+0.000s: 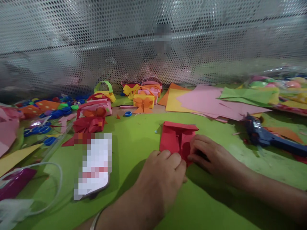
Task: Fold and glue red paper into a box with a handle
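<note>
A folded piece of red paper (169,137) lies on the green work surface (134,137), its top edge turned over and two flaps meeting along the middle. My left hand (165,172) is closed on its near left edge, knuckles up, with the fingertips hidden behind the hand. On the paper's right side, my right hand (208,153) pinches the edge between thumb and fingers. The paper's near end is partly covered by both hands.
Left stands a propped phone (98,166); a white cable (61,179) curls farther left. Small paper baskets (144,101) line the back before a perforated metal screen (120,41). Pink paper sheets (206,99) and a blue glue gun (263,137) lie right.
</note>
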Demonstrator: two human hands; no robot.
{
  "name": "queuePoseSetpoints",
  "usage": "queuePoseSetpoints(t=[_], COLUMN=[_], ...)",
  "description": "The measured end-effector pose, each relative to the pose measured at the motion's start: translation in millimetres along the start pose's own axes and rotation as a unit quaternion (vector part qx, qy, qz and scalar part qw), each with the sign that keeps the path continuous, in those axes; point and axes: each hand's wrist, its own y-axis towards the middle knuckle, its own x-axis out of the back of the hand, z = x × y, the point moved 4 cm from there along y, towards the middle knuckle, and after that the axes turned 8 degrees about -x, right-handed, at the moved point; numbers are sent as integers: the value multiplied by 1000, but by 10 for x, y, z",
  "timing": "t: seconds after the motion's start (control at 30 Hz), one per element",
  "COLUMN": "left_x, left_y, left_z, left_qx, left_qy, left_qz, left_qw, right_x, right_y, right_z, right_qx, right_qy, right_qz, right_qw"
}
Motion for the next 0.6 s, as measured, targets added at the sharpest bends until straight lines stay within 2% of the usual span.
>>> queuePoseSetpoints(t=[0.1, 0.3, 0.47, 0.53, 0.6], left_x=[10, 32, 11, 4, 14], left_y=[28, 41, -11, -22, -27], left_z=[4, 12, 2, -6, -10], left_qx=[4, -2, -1, -1, 3], left_qy=[-12, -27, -24, -28, -33], left_qz=[-5, 37, 27, 16, 3], left_qw=[1000, 999, 999, 999, 999], right_x=[5, 65, 81, 99, 157], right_y=[-5, 61, 40, 11, 0], right_z=[12, -77, -178, -188, -155], right_qx=[-18, -96, -129, -135, -106], right_qy=[14, 7, -26, -47, -53], right_qz=[-13, -11, 11, 7, -16], right_qw=[1000, 995, 991, 990, 993])
